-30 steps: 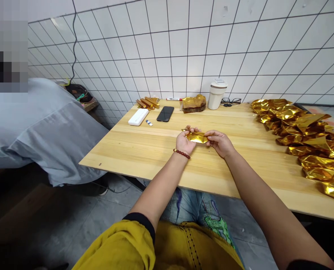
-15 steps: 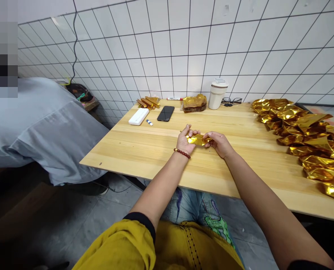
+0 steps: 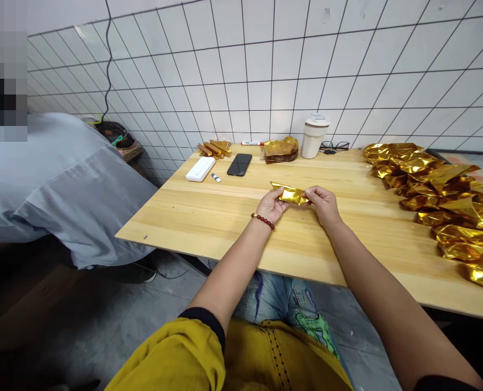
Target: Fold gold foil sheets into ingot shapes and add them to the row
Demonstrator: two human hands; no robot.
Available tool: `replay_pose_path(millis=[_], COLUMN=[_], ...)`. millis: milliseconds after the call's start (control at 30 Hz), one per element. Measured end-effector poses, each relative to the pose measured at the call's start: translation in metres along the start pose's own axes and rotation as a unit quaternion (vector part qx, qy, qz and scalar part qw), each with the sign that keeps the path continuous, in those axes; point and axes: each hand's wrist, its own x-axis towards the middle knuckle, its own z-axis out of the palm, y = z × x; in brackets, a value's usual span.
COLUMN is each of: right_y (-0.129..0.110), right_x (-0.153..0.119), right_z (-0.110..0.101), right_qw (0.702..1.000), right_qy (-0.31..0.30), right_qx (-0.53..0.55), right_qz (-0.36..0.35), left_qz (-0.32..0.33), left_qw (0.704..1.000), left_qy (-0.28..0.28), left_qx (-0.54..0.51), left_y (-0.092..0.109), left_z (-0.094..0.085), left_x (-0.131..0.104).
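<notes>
A folded piece of shiny gold foil paper (image 3: 292,195) is held just above the wooden table (image 3: 192,217), between both hands. My left hand (image 3: 271,205), with a dark red bead bracelet on the wrist, grips its left end, thumb on top and fingers beneath. The right end is pinched between the thumb and fingers of my right hand (image 3: 323,203). A pointed corner of the foil sticks up past my left thumb. Some of the left fingers are hidden under the foil.
Crumpled gold foil pieces (image 3: 449,206) lie in a long row at right. Toward the wall are a cup (image 3: 315,137), glasses (image 3: 335,146), a gold foil stack (image 3: 281,150), a marker (image 3: 252,143), folded strips (image 3: 215,148), a phone (image 3: 240,164) and a white box-shaped device (image 3: 201,169). A person (image 3: 62,179) sits at left.
The foil has been turned and raised slightly, and more of its face shows. My left thumb has come down onto it, and my right hand has shifted to its right end.
</notes>
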Motion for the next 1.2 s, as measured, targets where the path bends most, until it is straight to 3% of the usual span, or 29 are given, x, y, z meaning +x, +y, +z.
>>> replay_pose_path(millis=[200,400,500,667,967,1200], right_y=[0.0,-0.004,-0.003,0.0,-0.004,-0.006], right_x=[-0.003,-0.001,0.001,0.002,-0.001,0.0], right_z=[0.0,-0.001,-0.002,-0.001,0.002,0.002], right_qw=[0.998,0.998,0.999,0.998,1.0,1.0], right_qy=[-0.044,0.041,0.052,-0.002,-0.006,0.013], right_qx=[-0.044,-0.006,0.016,-0.002,-0.018,-0.019], right_qz=[-0.032,-0.049,0.002,0.068,0.013,0.019], left_qz=[0.017,0.062,0.086,0.108,0.055,0.092], left_qw=[0.999,0.997,0.995,0.991,0.993,0.99], left_qy=[-0.001,-0.026,-0.051,-0.072,-0.041,-0.023], left_qx=[-0.043,-0.035,-0.027,0.02,0.091,0.105], left_y=[0.0,-0.003,-0.004,-0.006,-0.01,-0.011], left_z=[0.0,-0.001,0.0,0.004,-0.001,0.001], left_x=[-0.001,0.0,-0.002,-0.006,-0.002,-0.005])
